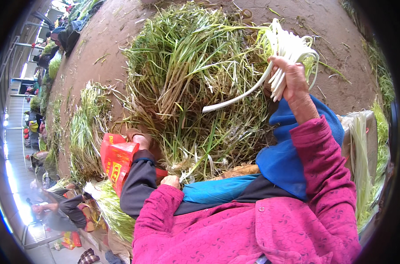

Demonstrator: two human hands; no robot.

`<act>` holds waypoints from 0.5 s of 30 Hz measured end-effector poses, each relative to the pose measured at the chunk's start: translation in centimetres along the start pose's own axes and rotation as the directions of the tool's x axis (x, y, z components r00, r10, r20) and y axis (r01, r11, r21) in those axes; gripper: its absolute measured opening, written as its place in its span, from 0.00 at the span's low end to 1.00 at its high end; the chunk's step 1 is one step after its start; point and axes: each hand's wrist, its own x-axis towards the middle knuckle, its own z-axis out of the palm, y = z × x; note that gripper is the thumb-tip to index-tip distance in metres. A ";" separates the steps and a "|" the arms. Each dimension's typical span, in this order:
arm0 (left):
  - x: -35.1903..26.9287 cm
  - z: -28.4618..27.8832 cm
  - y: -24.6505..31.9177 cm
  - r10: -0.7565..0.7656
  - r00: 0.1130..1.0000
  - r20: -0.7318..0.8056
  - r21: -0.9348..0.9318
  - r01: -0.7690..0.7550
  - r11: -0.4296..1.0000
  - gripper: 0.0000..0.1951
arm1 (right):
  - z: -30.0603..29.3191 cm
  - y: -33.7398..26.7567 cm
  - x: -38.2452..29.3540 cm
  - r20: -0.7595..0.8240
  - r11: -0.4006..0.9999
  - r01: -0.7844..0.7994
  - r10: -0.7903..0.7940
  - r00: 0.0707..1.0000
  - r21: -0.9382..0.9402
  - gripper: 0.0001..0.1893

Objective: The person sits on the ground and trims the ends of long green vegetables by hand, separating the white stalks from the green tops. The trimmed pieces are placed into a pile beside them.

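Raised at the upper right, my right hand (290, 74) grips a bunch of white garlic-like stalks (292, 44). One long white stalk (233, 104) sticks out from this bunch toward the left, its thick end hanging over the green pile. Yellow-green leaves trail leftward from the bunch. Close to my lap, my left hand (171, 181) is curled beside the turquoise cloth (219, 189). Its fingertips are hidden, so whether it holds anything is unclear. In front of me lies a large heap of green leafy stalks (186, 59), with brownish stems and withered leaves.
A red plastic bag (119, 161) covers part of my leg at left. Trimmed pale bundles (111, 204) lie beside it, and more pale stalks (360, 148) rest at right. A smaller green heap (88, 128) is on the dirt floor (88, 62). Another person (60, 211) sits at lower left.
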 end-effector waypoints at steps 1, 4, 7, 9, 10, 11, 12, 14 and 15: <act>0.3 -0.3 -0.4 -0.045 0.989 0.139 0.056 0.038 0.998 0.08 | 0.3 0.5 -0.1 -0.032 0.997 -0.068 0.066 0.997 -0.047 0.07; 2.3 -3.5 1.8 0.019 0.935 -0.353 -0.263 -0.119 0.957 0.10 | 1.1 3.1 -1.4 0.060 0.985 -0.126 0.133 0.989 -0.116 0.09; 4.5 -8.8 6.9 -0.068 0.894 -0.442 -0.720 -0.309 0.622 0.08 | 1.6 5.5 -3.0 0.144 0.969 -0.171 0.197 0.970 -0.178 0.07; 5.2 -11.7 10.8 -0.179 0.881 -0.438 -0.894 -0.405 0.195 0.09 | 1.8 6.3 -3.7 0.229 0.949 -0.178 0.240 0.943 -0.261 0.07; 5.7 -13.0 12.5 -0.186 0.813 -0.551 -0.832 -0.551 0.059 0.07 | 1.9 6.6 -4.0 0.254 0.941 -0.190 0.263 0.931 -0.279 0.11; 6.2 -14.3 13.7 -0.185 0.791 -0.583 -0.806 -0.592 0.004 0.08 | 1.9 6.9 -4.3 0.272 0.947 -0.183 0.256 0.928 -0.265 0.12; 6.5 -15.4 14.7 -0.190 0.803 -0.565 -0.810 -0.584 -0.060 0.08 | 1.9 7.0 -4.4 0.288 0.950 -0.167 0.243 0.926 -0.265 0.13; 7.4 -16.9 16.1 -0.185 0.799 -0.572 -0.793 -0.596 -0.124 0.09 | 1.9 7.1 -4.4 0.305 0.947 -0.158 0.244 0.921 -0.279 0.14; 7.8 -17.5 16.6 -0.178 0.795 -0.580 -0.790 -0.602 -0.117 0.09 | 1.9 7.1 -4.4 0.316 0.943 -0.162 0.254 0.914 -0.290 0.14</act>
